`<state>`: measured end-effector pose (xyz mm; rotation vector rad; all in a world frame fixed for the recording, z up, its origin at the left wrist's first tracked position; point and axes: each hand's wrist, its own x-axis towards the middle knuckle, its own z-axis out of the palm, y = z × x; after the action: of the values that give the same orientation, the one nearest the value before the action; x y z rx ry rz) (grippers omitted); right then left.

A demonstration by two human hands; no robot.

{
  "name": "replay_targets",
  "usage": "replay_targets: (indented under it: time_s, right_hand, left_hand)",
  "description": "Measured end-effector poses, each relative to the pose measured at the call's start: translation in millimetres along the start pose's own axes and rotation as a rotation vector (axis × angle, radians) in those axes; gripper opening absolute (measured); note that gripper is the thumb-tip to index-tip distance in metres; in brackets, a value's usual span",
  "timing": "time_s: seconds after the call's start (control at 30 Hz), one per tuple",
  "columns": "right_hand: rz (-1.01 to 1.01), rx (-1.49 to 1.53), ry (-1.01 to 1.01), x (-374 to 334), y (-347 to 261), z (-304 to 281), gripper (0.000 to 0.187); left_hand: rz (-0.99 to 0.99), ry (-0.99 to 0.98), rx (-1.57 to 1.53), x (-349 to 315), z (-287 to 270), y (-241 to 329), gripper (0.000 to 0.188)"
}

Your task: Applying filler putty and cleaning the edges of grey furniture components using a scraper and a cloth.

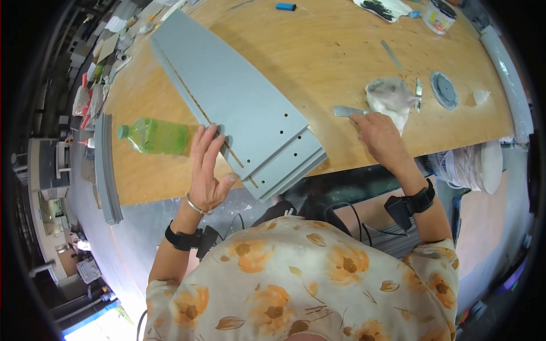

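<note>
A stack of grey-blue panels (239,85) lies slantwise on the table, with small dark holes near its close end and a brown-lined groove along its left side. On that left edge rest the fingers of my left hand (207,173), stretched out and gripping nothing. To the right of the stack, my right hand (380,136) is closed on a scraper; its flat metal blade (346,111) points left, and the handle is hidden by the fingers. A crumpled whitish cloth (391,95) lies right beside this hand, partly behind it.
A green bottle (154,136) lies left of the stack on the wooden table (318,62). Toward the right are a grey-smeared round lid (443,90), a thin metal strip (392,54) and a paint tub (439,17). A small blue block (286,7) sits at the far edge.
</note>
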<state>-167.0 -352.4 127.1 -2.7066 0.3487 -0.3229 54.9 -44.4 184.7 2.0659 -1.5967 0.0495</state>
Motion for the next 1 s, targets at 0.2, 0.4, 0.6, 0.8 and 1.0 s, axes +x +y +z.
replay_targets:
  time_s: [0.2,0.4,0.6,0.8,1.0]
  right_hand:
    - [0.034,-0.148,-0.028,8.2,7.9,9.6,0.032]
    - [0.066,-0.247,0.218,18.5,35.6,11.1,0.027]
    - [0.051,-0.251,-0.035,26.9,36.1,3.2,0.021]
    - [0.237,0.306,0.182,36.4,21.3,3.8,0.025]
    - [0.198,0.368,-0.185,41.0,-75.0,-67.1,0.036]
  left_hand:
    - [-0.175,-0.011,-0.112,-19.4,13.4,3.9,0.089]
    - [-0.361,0.102,-0.617,-22.5,19.5,4.7,0.087]
    - [-0.634,0.19,-0.769,8.5,16.0,0.2,0.08]
    - [-0.745,0.196,-0.773,34.6,22.4,7.4,0.082]
    - [-0.735,0.216,-0.903,30.1,24.0,-0.1,0.085]
